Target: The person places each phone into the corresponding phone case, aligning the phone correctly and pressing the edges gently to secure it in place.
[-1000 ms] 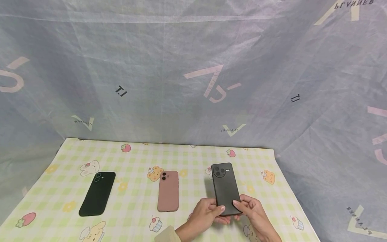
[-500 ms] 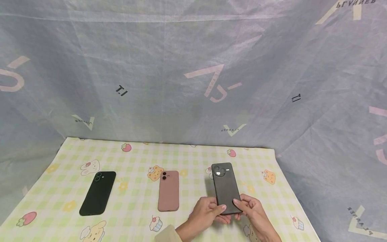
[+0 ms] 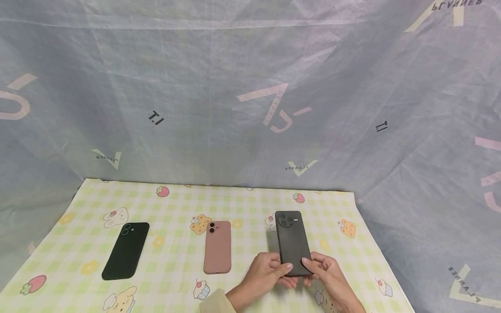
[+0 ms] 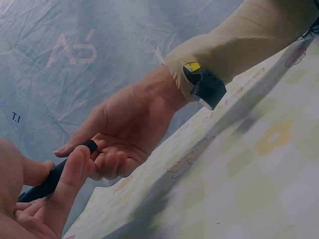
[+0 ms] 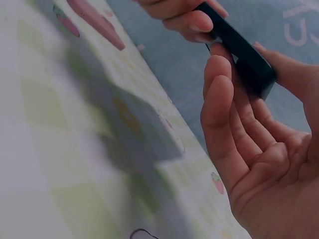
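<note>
A dark grey smartphone [image 3: 293,243] with a round camera island is held between both hands, tilted above the tablecloth, its back towards the head camera. My left hand [image 3: 261,272] grips its lower left corner, thumb on the back and fingers underneath. At the lower right corner, my right hand [image 3: 330,276] pinches it the same way. Both wrist views show the phone's thin edge; the screen is hidden. To the left lie a pink smartphone [image 3: 218,248] and, farther left, a black smartphone [image 3: 126,251], both back side up.
A green and white checked tablecloth [image 3: 172,261] with cartoon prints covers the table. Grey-blue printed fabric [image 3: 211,108] hangs behind the table and along both sides. The right wrist view shows the hands' shadow on the cloth.
Both hands keep their grip. The grey phone has tilted slightly, and the bright reflection on its camera island half a second ago has gone. The other phones stay put.
</note>
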A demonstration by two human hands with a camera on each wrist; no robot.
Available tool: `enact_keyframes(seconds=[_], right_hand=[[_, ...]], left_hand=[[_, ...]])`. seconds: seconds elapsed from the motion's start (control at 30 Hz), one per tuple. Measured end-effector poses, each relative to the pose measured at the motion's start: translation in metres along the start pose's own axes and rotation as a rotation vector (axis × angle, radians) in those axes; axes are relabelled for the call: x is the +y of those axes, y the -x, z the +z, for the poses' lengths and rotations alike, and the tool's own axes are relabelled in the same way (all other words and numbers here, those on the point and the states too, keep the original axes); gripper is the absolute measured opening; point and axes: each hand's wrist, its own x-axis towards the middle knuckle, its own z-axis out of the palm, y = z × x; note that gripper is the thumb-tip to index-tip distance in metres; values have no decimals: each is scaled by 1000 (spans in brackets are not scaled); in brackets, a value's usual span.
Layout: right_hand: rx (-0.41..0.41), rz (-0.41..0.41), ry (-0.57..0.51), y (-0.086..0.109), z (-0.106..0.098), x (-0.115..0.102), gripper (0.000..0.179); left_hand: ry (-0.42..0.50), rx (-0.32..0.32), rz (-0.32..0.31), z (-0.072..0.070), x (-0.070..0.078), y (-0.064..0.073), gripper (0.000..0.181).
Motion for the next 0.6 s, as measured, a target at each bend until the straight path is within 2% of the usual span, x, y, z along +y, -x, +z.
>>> enact_keyframes(seconds=[0.17,0.33,0.47,0.6], right_hand=[[-61,22,6,1,-3,0,27],[-124,28,-31,2,-4,-1,32],[-153,9,-81,3,-4,-1,33],[-150,-1,-108,4,-3,0,33]], left_hand=[[-17,0,8,0,2,0,16],[-11,0,11,-1,2,0,17],[-8,-3,6,-1,3,-1,16],[-8,-5,-3,-1,3,-1,15]])
